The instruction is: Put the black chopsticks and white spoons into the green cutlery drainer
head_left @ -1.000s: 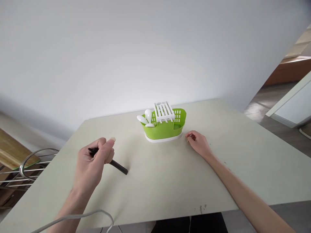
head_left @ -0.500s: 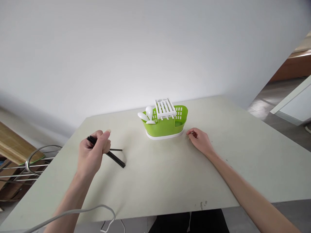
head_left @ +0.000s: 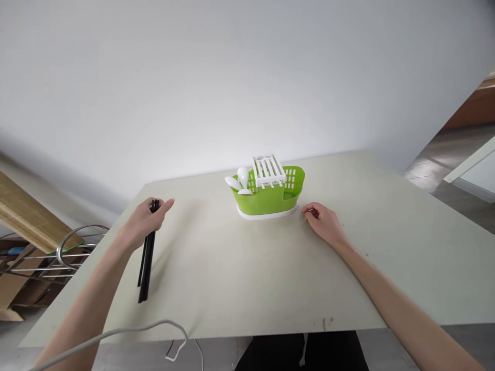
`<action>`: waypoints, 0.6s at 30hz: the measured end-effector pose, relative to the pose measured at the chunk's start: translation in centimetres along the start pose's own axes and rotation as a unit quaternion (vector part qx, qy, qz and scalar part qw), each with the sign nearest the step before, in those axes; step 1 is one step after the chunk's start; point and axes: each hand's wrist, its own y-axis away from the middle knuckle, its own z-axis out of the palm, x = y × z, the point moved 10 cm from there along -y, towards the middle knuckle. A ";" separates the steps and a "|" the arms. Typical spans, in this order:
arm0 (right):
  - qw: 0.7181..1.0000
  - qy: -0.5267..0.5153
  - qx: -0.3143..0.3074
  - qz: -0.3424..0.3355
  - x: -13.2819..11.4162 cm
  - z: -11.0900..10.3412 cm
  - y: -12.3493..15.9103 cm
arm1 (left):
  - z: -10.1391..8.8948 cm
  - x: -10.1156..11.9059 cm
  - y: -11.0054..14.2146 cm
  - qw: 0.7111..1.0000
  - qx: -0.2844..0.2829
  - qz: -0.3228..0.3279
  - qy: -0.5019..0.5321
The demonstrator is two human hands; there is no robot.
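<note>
Chopsticks [head_left: 147, 268] are clamped in the left hand [head_left: 144, 222]; the basket [head_left: 268, 201] is seen beside the half-curled, empty right hand [head_left: 325, 223]. Carrying step is judged underway; steady grip required next.

Basket [head_left: 263, 202] on the bench [head_left: 247, 278], spoons [head_left: 233, 183] in its left end! Chopsticks [head_left: 147, 268] off left, right hand [head_left: 325, 222] just right

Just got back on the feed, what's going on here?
A person's left hand grips a few slim black sticks, which angle down over the left part of the table. The right hand is loosely curled, close beside the white base of a green basket. White spoons stand in the basket's left end, and a white slotted rack sits across its top.
</note>
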 end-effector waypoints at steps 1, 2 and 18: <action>1.000 0.001 0.000 0.000 0.0 0.0 0.0 | 0.5 -1.2 -0.7 1.000 -0.006 -0.011 0.000; 1.000 0.001 0.001 -0.001 -0.1 -0.1 0.0 | 0.9 -2.4 -1.2 1.000 -0.007 -0.019 0.001; 1.000 0.007 0.000 -0.007 0.1 -0.2 0.2 | 3.0 -13.0 -3.1 0.987 0.101 -0.023 0.124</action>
